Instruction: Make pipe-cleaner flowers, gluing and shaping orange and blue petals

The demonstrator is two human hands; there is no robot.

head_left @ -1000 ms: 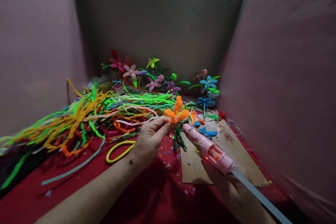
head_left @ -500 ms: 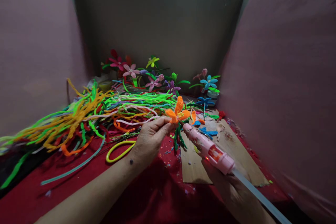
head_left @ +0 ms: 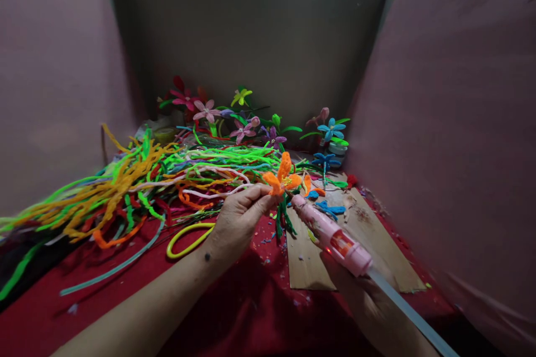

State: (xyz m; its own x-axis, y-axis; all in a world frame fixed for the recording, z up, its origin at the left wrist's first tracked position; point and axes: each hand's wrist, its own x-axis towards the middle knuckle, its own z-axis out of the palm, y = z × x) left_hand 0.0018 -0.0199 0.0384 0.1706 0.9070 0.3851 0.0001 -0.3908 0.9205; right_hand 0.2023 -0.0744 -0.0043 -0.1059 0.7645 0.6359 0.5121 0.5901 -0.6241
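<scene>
Between the thumb and fingers of my left hand (head_left: 240,217) is an orange pipe-cleaner flower (head_left: 285,170) with a yellow centre. My right hand (head_left: 360,290) is wrapped round a pink hot glue gun (head_left: 330,234), its handle mostly hidden behind the body. A clear glue stick (head_left: 412,312) sticks out of the gun's back end. The dark nozzle points at the flower's base, close to the petals; whether it touches cannot be made out. Dark green pipe-cleaner pieces (head_left: 282,220) hang below the flower. An orange petal (head_left: 307,184) lies just behind it.
A heap of coloured pipe cleaners (head_left: 125,184) spreads over the red cloth (head_left: 234,307) at left. Finished flowers (head_left: 205,111) stand along the back, near a small jar (head_left: 337,153). Blue petals (head_left: 330,209) lie on a cardboard sheet (head_left: 310,268). Pink walls (head_left: 456,122) rise on both sides.
The whole view has shifted very slightly. Both hands, the flower and the glue gun keep nearly the same pose, with the nozzle still at the flower's base.
</scene>
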